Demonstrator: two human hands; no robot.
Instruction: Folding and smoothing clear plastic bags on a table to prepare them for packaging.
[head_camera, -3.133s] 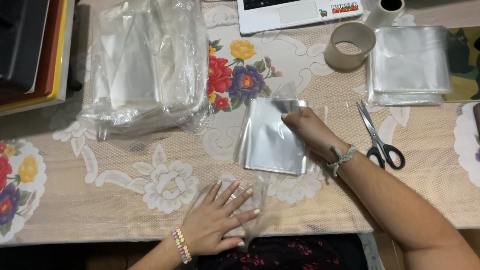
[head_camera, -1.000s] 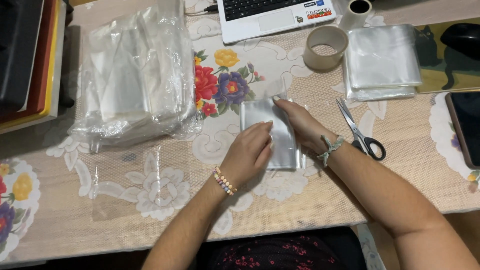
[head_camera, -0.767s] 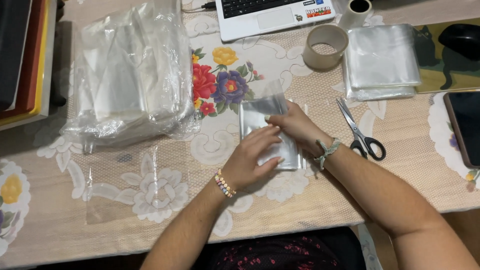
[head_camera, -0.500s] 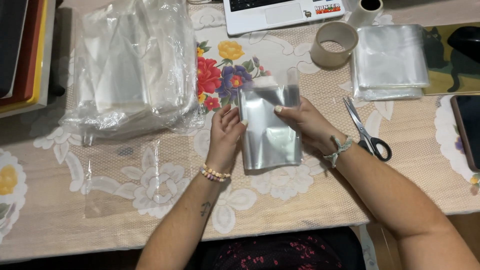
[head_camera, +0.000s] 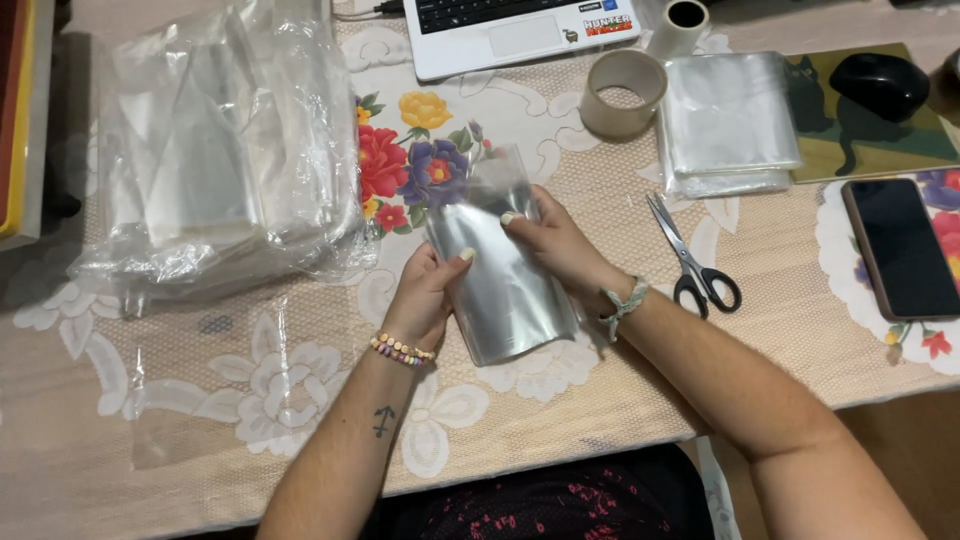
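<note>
Both hands, left (head_camera: 428, 290) and right (head_camera: 555, 240), gripping a clear plastic bag (head_camera: 505, 275) beside the bulky bag bundle (head_camera: 225, 150).

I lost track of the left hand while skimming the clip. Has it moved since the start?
Yes. The left hand has moved up the table from the near edge toward the scissors, now gripping the stack of clear bags.
</note>
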